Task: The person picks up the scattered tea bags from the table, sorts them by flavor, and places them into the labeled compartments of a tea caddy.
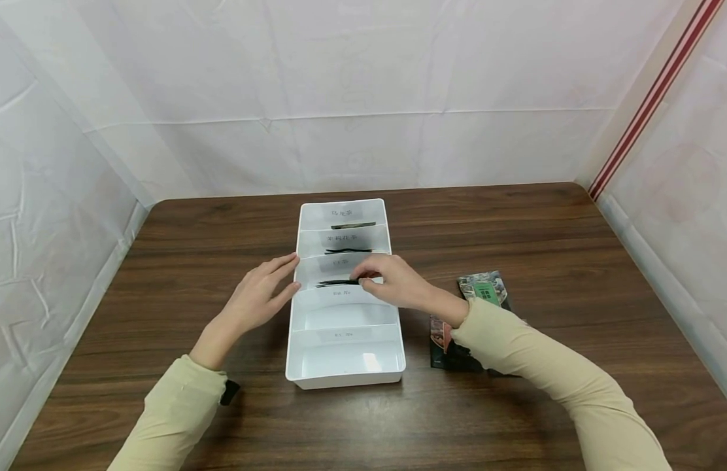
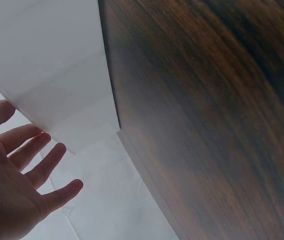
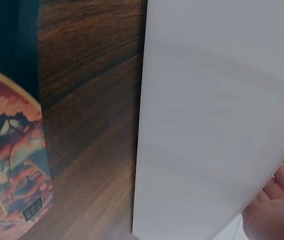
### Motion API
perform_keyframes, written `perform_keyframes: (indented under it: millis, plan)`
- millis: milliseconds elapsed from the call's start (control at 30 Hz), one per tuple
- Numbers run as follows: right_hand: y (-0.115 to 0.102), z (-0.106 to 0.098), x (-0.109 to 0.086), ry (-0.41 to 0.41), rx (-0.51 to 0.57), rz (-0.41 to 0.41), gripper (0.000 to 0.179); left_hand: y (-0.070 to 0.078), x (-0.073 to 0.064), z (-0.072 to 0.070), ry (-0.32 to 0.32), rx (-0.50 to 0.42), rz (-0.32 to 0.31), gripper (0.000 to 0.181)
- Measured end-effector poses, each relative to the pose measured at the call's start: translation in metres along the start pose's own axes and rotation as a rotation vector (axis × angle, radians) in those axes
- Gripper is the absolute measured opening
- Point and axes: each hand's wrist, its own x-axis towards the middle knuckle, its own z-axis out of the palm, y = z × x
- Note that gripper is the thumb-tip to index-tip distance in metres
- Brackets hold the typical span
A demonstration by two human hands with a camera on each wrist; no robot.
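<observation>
A long white box (image 1: 350,379) with several labelled compartments stands on the table. My right hand (image 1: 393,281) reaches over its right rim and pinches the right end of a thin dark packet (image 1: 335,283), which sits edge-up in the middle compartment. My left hand (image 1: 259,296) rests its fingertips on the box's left rim, fingers fairly straight. In the left wrist view, that hand (image 2: 24,175) has its fingers spread by the box wall (image 2: 57,85). The right wrist view shows part of my right hand (image 3: 277,205) beyond the rim; the packet is hidden there.
Two more thin packets stand edge-up in the far compartments, one greenish (image 1: 353,226) and one black (image 1: 347,250). Right of the box, under my right forearm, lie printed packets, one with a green label (image 1: 486,292) and one with red artwork (image 3: 12,150). White sheeting (image 1: 352,157) hangs behind the table.
</observation>
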Motion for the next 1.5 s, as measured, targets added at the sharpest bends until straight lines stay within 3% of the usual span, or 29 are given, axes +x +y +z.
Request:
perform_keyframes:
  millis: [233,400,533,767,900,1067,1233,1500]
  plan:
    - [-0.002,-0.004,0.0,-0.017,0.005,0.006,0.019,0.001,0.0,-0.001,-0.003,-0.003,0.005,0.048]
    - [-0.002,-0.015,-0.002,0.03,0.074,0.051,0.018,0.002,0.0,-0.002,-0.013,-0.006,-0.003,0.049]
    - [-0.003,-0.037,-0.006,0.063,0.147,0.125,0.019,0.001,0.0,-0.003,-0.011,-0.005,-0.005,0.048]
    - [0.007,-0.091,-0.027,0.025,0.336,0.225,0.027,0.001,-0.001,-0.002,-0.001,-0.003,0.001,0.048]
    - [0.021,-0.115,-0.047,0.021,0.43,0.296,0.032,0.001,-0.001,-0.003,0.0,-0.009,0.005,0.048]
    - [0.048,-0.133,-0.078,0.072,0.441,0.439,0.044,0.001,-0.001,-0.003,-0.001,-0.013,0.006,0.048]
    - [0.079,-0.137,-0.109,0.154,0.471,0.617,0.055,0.001,-0.001,-0.004,0.002,-0.013,0.006,0.048]
    - [0.121,-0.139,-0.143,0.157,0.482,0.721,0.058,0.001,-0.001,-0.003,-0.001,-0.007,-0.002,0.048]
